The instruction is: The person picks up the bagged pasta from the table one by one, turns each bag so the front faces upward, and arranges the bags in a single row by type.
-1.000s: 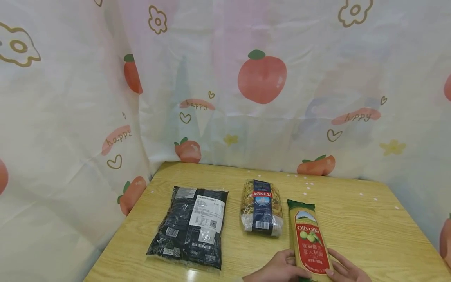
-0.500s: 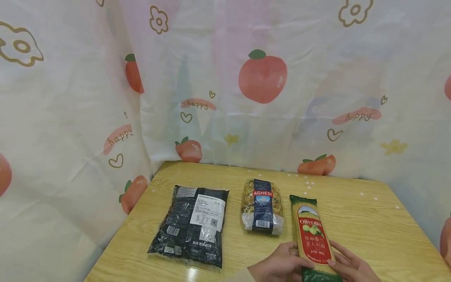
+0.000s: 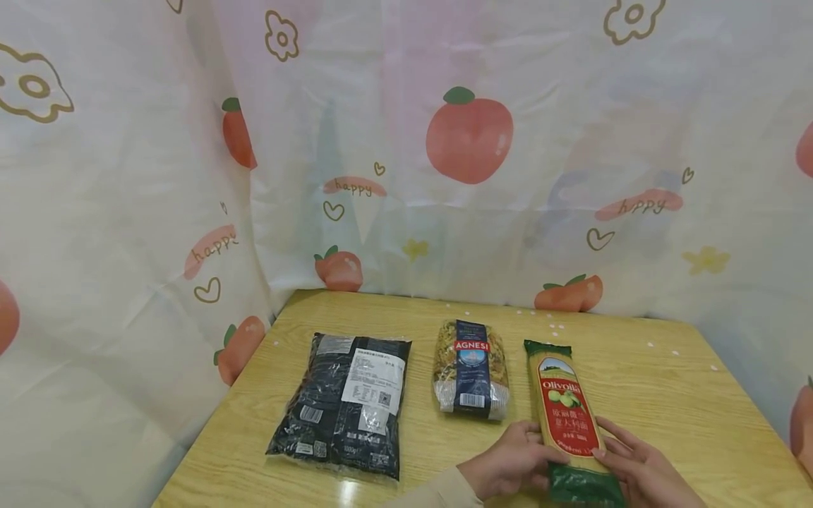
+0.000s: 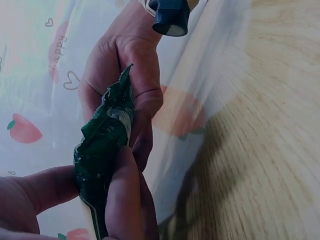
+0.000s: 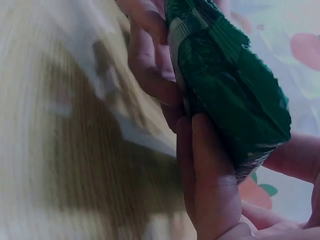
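A long pack of spaghetti [image 3: 567, 413] with a red label and green ends is held between both hands at the right front of the table. My left hand [image 3: 511, 458] grips its left edge, thumb on the front and fingers behind. On the opposite edge my right hand [image 3: 641, 466] holds it the same way. Both wrist views show the crumpled green end [image 5: 230, 85] close up, with fingers curled behind the pack. In the head view the pack leans with its top away from me.
To the left of the spaghetti lies a clear Agnesi pasta bag [image 3: 471, 370] with a blue band. Farther left is a large black bag [image 3: 343, 406] with white labels. A printed curtain [image 3: 394, 233] stands behind the wooden table [image 3: 673, 395].
Both hands have moved the spaghetti pack a little up and away from me, so more of its green lower end shows. The other two bags stay in place.
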The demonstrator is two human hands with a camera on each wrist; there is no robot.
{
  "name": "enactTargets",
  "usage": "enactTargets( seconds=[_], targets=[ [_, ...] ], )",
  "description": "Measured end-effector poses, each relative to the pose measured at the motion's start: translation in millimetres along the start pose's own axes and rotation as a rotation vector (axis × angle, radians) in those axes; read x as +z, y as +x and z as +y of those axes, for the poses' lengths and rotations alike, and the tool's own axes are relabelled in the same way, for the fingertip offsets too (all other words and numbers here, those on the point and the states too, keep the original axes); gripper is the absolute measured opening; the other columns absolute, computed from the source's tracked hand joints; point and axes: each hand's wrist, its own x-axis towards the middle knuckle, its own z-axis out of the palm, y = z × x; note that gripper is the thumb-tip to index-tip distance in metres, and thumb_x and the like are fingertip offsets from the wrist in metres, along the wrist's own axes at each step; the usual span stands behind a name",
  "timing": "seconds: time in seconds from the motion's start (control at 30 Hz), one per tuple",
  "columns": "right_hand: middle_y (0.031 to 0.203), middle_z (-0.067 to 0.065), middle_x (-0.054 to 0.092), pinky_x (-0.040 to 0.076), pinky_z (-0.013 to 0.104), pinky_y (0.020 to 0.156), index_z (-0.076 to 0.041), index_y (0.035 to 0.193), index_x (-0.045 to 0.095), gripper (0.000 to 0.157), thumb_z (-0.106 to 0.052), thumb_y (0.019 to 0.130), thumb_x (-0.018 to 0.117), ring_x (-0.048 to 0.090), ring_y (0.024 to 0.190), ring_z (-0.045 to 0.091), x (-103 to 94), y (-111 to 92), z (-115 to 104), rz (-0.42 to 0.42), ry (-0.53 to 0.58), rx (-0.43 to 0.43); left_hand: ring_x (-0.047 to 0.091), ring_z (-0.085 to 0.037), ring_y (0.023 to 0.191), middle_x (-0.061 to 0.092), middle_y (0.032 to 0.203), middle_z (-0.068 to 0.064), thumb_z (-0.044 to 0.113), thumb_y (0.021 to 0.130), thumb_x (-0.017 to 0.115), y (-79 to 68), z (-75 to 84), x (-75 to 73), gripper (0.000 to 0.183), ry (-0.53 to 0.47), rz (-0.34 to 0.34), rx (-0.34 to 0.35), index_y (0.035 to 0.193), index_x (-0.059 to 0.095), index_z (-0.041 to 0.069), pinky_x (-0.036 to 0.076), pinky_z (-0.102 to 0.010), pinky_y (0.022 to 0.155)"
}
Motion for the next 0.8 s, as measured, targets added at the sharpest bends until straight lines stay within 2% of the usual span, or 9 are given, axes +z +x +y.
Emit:
enactTargets(
  seconds=[0.13, 0.33, 0.47, 0.57, 0.6, 0.67, 0.7, 0.8],
  targets=[
    [0.138, 0.007, 0.063, 0.06, 0.036, 0.097, -0.005, 0.166, -0.004, 0.088, -0.018, 0.106, 0.059, 0.066, 0.107, 0.007, 1.0, 2, -7, 0.052, -0.03, -0.013, 0.075, -0.026, 0.104, 0.078, 0.104, -0.007, 0.001, 0.092, 0.07, 5.8, 2.7, 2.6, 0.024, 0.005, 0.016, 0.0, 0.115, 0.067, 0.007, 0.062, -0.047, 0.093],
    [0.152, 0.015, 0.049, 0.059, 0.035, 0.1, -0.003, 0.164, -0.01, 0.087, -0.016, 0.107, 0.055, 0.066, 0.107, -0.001, -5.6, 6, -10, -0.006, -0.046, -0.042, 0.076, -0.026, 0.098, 0.078, 0.1, -0.011, -0.003, 0.089, 0.07, 11.8, 3.6, 6.0, 0.021, -0.03, 0.046, 0.037, 0.109, 0.07, 0.004, 0.063, -0.045, 0.09],
    [0.161, 0.029, 0.034, 0.058, 0.031, 0.101, -0.003, 0.165, -0.008, 0.09, -0.014, 0.105, 0.059, 0.064, 0.107, -0.003, -8.9, 11, -12, 0.013, -0.059, -0.05, 0.077, -0.028, 0.098, 0.078, 0.099, -0.01, -0.005, 0.088, 0.069, 14.6, 4.4, 7.4, 0.022, -0.033, 0.055, 0.053, 0.108, 0.07, 0.004, 0.064, -0.045, 0.088],
    [0.158, 0.028, 0.041, 0.058, 0.029, 0.1, -0.003, 0.165, -0.006, 0.091, -0.012, 0.104, 0.061, 0.064, 0.107, -0.002, -10.1, 13, -13, 0.033, -0.06, -0.046, 0.077, -0.03, 0.099, 0.077, 0.1, -0.009, -0.009, 0.087, 0.068, 15.5, 5.1, 8.0, 0.026, -0.041, 0.061, 0.071, 0.11, 0.07, 0.004, 0.063, -0.047, 0.089],
    [0.152, 0.021, 0.05, 0.058, 0.03, 0.099, -0.004, 0.165, -0.005, 0.091, -0.012, 0.104, 0.061, 0.064, 0.106, -0.002, -9.8, 13, -14, 0.042, -0.045, -0.038, 0.076, -0.031, 0.1, 0.077, 0.1, -0.009, -0.009, 0.087, 0.068, 15.8, 5.1, 7.9, 0.027, -0.046, 0.065, 0.073, 0.111, 0.07, 0.004, 0.063, -0.047, 0.089],
    [0.142, 0.011, 0.058, 0.058, 0.03, 0.098, -0.004, 0.166, -0.006, 0.091, -0.013, 0.104, 0.061, 0.064, 0.106, -0.001, -10.6, 15, -15, 0.044, -0.03, -0.032, 0.077, -0.032, 0.1, 0.077, 0.1, -0.009, -0.011, 0.086, 0.067, 16.9, 4.8, 8.4, 0.031, -0.051, 0.084, 0.081, 0.113, 0.07, 0.003, 0.063, -0.046, 0.089],
    [0.136, 0.004, 0.06, 0.058, 0.029, 0.098, -0.004, 0.166, -0.005, 0.091, -0.013, 0.104, 0.061, 0.064, 0.106, -0.001, -10.9, 15, -16, 0.046, -0.023, -0.031, 0.077, -0.032, 0.1, 0.077, 0.101, -0.009, -0.011, 0.085, 0.067, 17.3, 4.7, 8.5, 0.032, -0.057, 0.091, 0.083, 0.114, 0.07, 0.003, 0.063, -0.046, 0.089],
    [0.127, -0.005, 0.062, 0.058, 0.029, 0.098, -0.004, 0.166, -0.005, 0.091, -0.013, 0.104, 0.061, 0.065, 0.105, -0.001, -10.8, 17, -18, 0.056, -0.013, -0.026, 0.076, -0.032, 0.102, 0.077, 0.104, -0.01, -0.013, 0.085, 0.067, 18.9, 4.0, 8.8, 0.037, -0.071, 0.107, 0.092, 0.118, 0.069, 0.002, 0.063, -0.046, 0.09]
  ],
)
